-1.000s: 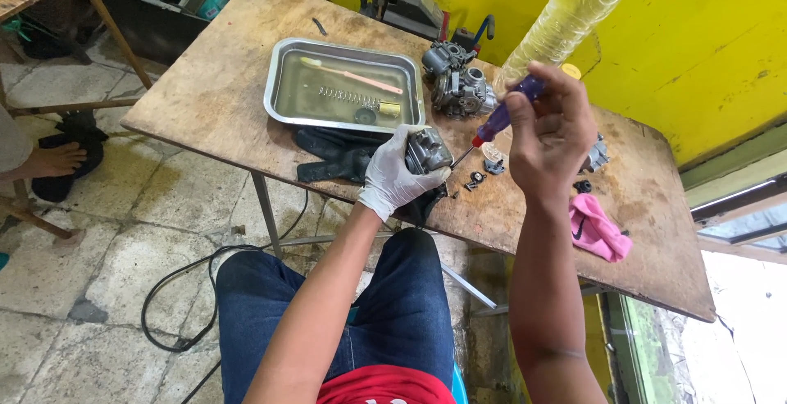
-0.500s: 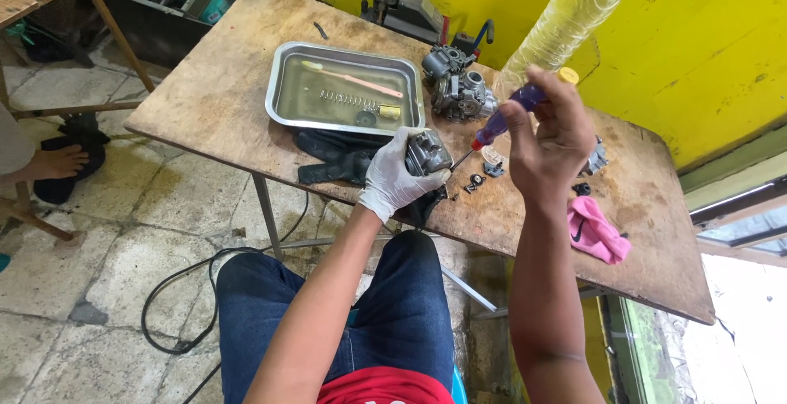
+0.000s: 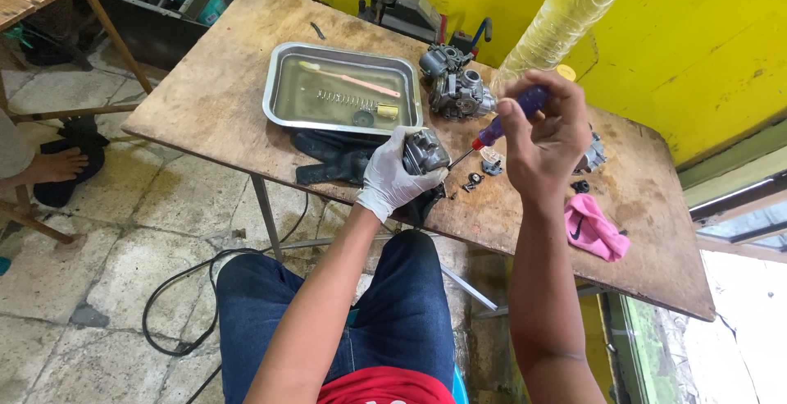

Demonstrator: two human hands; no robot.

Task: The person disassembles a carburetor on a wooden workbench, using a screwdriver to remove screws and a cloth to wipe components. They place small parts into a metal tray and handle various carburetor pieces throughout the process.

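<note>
Wooden table (image 3: 246,68), left hand (image 3: 392,176) gripping carburetor part (image 3: 426,151), right hand (image 3: 545,137) pinching screwdriver (image 3: 502,123)

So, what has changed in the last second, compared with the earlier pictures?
Very little. The right hand has tilted the screwdriver slightly, its tip still at the metal part held in the gloved left hand. The tray, carburetor and pink cloth stayed put.

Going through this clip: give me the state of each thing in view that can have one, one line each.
Left hand: gloved, gripping small metal part.
Right hand: bare, gripping screwdriver, tip at the part.
Metal tray: holds liquid, with toothbrush and spring in it.
Carburetor: on table, untouched.
Pink cloth: crumpled on table.
Plastic bottle: tilted.
</note>
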